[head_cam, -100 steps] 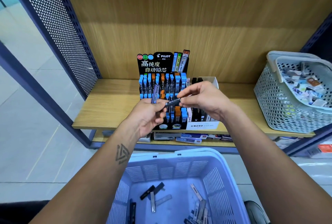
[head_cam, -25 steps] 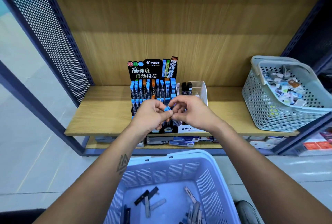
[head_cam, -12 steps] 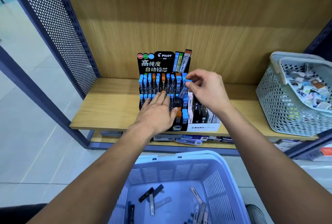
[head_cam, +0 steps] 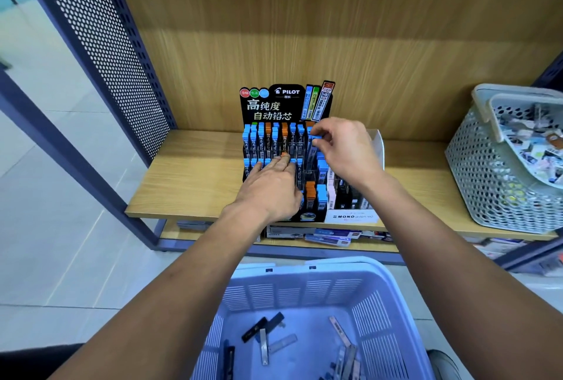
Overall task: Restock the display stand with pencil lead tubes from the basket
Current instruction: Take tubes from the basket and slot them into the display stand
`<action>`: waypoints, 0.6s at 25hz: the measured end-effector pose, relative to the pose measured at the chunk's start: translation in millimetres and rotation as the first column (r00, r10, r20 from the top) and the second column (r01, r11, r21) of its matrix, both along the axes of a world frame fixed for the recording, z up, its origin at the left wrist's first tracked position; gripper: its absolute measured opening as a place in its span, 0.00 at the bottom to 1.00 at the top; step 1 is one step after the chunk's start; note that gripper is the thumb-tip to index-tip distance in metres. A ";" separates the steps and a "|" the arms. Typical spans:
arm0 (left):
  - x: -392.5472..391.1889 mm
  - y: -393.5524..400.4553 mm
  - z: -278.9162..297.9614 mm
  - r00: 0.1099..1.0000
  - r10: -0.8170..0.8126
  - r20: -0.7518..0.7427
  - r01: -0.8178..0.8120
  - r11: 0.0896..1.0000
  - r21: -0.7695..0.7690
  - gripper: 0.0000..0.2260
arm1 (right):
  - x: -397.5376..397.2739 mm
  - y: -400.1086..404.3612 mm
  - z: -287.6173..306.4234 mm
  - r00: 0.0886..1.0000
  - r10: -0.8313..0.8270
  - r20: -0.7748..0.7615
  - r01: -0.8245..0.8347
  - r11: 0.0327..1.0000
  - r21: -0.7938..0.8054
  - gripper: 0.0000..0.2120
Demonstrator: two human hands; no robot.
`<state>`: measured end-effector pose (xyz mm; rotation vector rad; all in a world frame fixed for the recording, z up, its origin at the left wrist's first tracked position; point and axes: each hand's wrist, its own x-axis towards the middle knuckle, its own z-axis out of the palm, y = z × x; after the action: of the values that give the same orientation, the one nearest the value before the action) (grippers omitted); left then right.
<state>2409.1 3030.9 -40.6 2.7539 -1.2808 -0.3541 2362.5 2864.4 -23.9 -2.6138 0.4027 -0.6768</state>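
Wooden shelf point(head_cam: 189, 184), carrying the black stand point(head_cam: 286, 105) at centre and a grey basket point(head_cam: 487, 172) at 3 o'clock. Blue basket point(head_cam: 310, 282) at 6 o'clock, loose lead tubes point(head_cam: 264, 346) on its floor. Left hand point(head_cam: 268, 191), fingers straight, lies flat on the stand's middle rows. Right hand point(head_cam: 344, 148), at 1 o'clock of the left, has its grip narrow, pinching a blue-capped tube point(head_cam: 313, 148) at the stand's upper right column.
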 end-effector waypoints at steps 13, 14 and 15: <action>3.4 8.2 11.7 0.993 0.075 -0.094 -0.094 0.972 -0.217 0.24 | -22.5 0.7 1.9 0.996 -0.023 0.081 0.021 0.999 0.034 0.10; -0.8 9.8 14.5 0.992 0.088 -0.092 -0.108 0.963 -0.246 0.22 | -32.1 5.8 2.0 0.995 -0.035 0.098 0.029 0.998 0.062 0.11; -6.1 11.6 16.6 0.991 0.104 -0.084 -0.124 0.951 -0.282 0.20 | -41.5 12.6 0.0 0.993 -0.040 0.110 0.030 0.995 0.098 0.11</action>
<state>2402.9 3042.6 -24.0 2.5330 -1.0566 -0.2290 2321.0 2877.0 -23.9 -2.4702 0.4367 -0.7917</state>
